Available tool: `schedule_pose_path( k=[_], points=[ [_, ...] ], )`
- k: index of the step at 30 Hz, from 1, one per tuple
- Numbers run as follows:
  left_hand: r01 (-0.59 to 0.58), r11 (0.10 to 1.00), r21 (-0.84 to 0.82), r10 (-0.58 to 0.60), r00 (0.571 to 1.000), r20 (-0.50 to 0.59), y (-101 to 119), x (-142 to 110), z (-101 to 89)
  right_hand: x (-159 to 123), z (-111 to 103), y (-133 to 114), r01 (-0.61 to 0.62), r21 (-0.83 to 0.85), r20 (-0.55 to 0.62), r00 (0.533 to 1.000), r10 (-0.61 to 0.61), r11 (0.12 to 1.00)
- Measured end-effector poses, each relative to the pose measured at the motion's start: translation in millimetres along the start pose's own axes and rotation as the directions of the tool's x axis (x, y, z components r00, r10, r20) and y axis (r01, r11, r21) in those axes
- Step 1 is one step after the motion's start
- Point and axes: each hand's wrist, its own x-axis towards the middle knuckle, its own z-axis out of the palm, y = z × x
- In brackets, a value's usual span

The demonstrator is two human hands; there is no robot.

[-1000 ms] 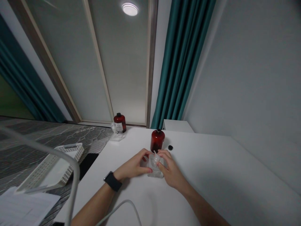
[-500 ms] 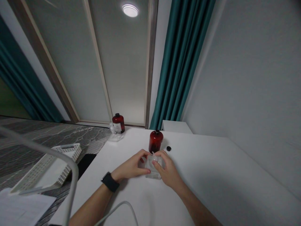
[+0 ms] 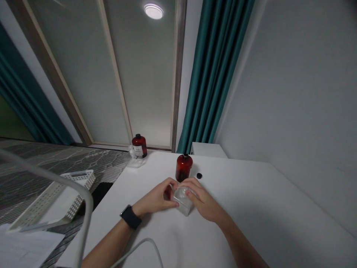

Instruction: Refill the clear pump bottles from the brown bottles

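Two hands gripping a clear square container (image 3: 182,201) at a white desk (image 3: 264,216)

Left hand (image 3: 154,197) and right hand (image 3: 202,195) are clasping the container from opposite sides, fingers curled. Dark red bottle (image 3: 184,167) standing just behind it, black cap (image 3: 199,175) lying behind and rightward, second red bottle (image 3: 139,146) well behind, white cable (image 3: 139,249) in front; open desk rightward.

Container (image 3: 182,201) partly hidden by left hand (image 3: 154,198) and right hand (image 3: 203,195); contents unclear. Beyond red bottle (image 3: 184,168), label (image 3: 139,151) too small to read; white object (image 3: 132,152) unclear. Left of bottle, paper (image 3: 25,249) cut off by frame edge.
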Motion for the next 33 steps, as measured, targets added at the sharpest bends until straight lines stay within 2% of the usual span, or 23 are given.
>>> schedule_pose_path(
  k=[3,7,11,13,18,25,29,33],
  points=[
    [0.026,1.0,-0.014,-0.026,1.0,0.009,4.8,-0.6,5.7,-0.6,-3.9,0.1,-0.008,0.006,0.036,0.999,0.008,1.0],
    [-0.003,0.996,0.085,0.004,1.0,-0.012,8.3,0.7,12.2,-0.6,-1.9,2.0,-0.005,0.009,0.026,1.0,0.005,1.0],
    [0.02,0.981,0.191,-0.001,0.995,-0.101,3.0,2.0,12.7,-1.3,6.7,4.0,-0.014,-0.029,-0.105,0.994,0.011,0.999],
    [0.034,0.976,0.214,-0.01,0.994,-0.111,-0.5,2.0,9.6,-1.1,9.8,5.4,-0.02,-0.047,-0.177,0.984,0.011,0.999],
    [-0.002,0.983,0.184,0.011,0.999,-0.046,-2.2,0.5,0.7,0.4,10.3,7.8,-0.008,-0.059,-0.219,0.976,-0.005,0.998],
    [-0.128,0.976,0.175,0.132,0.991,-0.008,1.5,2.5,5.3,-0.3,9.6,4.0,0.036,-0.04,-0.223,0.974,-0.044,0.999],
    [-0.114,0.966,0.23,0.13,0.99,-0.054,-0.2,3.9,9.0,-0.4,14.2,2.9,0.046,-0.018,-0.212,0.976,-0.048,0.999],
    [-0.059,0.978,0.201,0.085,0.989,-0.123,-0.8,3.7,15.2,0.0,24.9,0.9,-0.002,-0.007,-0.263,0.965,0.0,1.0]
  ],
)
